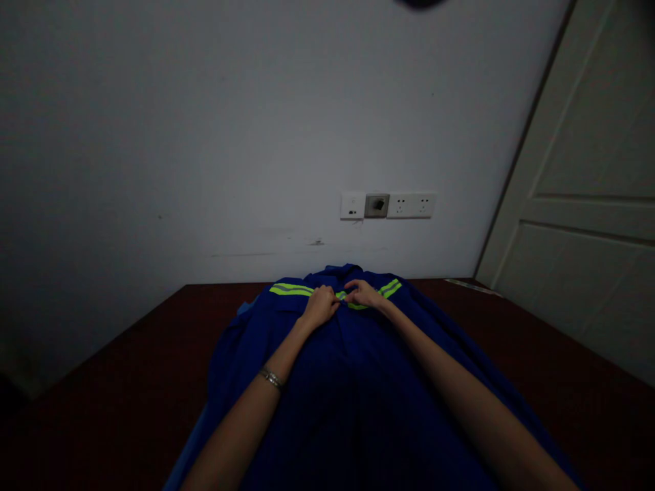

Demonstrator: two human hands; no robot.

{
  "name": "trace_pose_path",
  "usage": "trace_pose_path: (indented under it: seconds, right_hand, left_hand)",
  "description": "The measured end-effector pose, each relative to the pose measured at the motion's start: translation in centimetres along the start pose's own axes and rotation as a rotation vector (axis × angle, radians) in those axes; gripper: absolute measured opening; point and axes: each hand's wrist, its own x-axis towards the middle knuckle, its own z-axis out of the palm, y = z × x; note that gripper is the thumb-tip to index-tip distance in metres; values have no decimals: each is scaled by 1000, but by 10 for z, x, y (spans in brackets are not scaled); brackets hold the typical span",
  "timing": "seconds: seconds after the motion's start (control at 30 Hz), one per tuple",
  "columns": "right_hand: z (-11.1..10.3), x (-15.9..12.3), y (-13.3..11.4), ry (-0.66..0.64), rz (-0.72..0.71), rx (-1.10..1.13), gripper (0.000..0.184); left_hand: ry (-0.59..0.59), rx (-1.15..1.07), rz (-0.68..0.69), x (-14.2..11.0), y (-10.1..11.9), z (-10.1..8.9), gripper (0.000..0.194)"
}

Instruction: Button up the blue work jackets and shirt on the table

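Note:
A blue work jacket with yellow-green and silver reflective stripes lies spread out in front of me, its collar end toward the wall. My left hand is closed on the jacket's front at the middle, beside the stripe. Just to its right, my right hand pinches the front edge at the same height, thumb and finger close together. The two hands almost meet over the front opening. Whatever small part sits between the fingertips is too dark to make out. A silver bracelet circles my left wrist.
Under the jacket is a dark red-brown surface. A pale wall rises behind it, with white sockets and a grey wall plate. A panelled door stands at the right. A thin strip lies near the door.

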Motion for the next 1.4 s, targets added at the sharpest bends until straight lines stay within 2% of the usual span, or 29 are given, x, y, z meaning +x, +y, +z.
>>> trace_pose_path:
  seconds: [0.3, 0.57, 0.67, 0.77, 0.87, 1.0, 1.17, 1.27, 1.4]
  right_hand:
    - [-3, -11, -7, -2, 133, 15, 32]
    - [-8, -18, -17, 66, 56, 38, 16]
    - [-18, -25, -20, 102, -6, 34, 11]
    - [-27, -33, -24, 134, -70, 13, 14]
    - [-28, -38, -35, 158, -188, -48, 17]
    - [-6, -38, -64, 53, -306, -138, 17]
    - [47, -35, -93, -6, -540, -416, 21]
    - [79, -32, -96, -43, -647, -572, 26]
    - [107, -27, -89, -117, -671, -643, 30]
  left_hand:
    - [2, 21, 2, -3, 2, -1, 23]
    - [48, -16, -13, 1, -1, 0, 20]
    - [114, -91, -40, 5, -9, -13, 25]
    - [250, -210, -117, 7, -22, -35, 29]
    - [366, -295, -206, 4, -36, -56, 27]
    - [428, -281, -245, -11, -50, -73, 25]
    - [396, -101, -169, -40, -67, -90, 24]
    - [373, -35, -203, -57, -77, -101, 25]
    - [343, 8, -238, -79, -89, -111, 23]
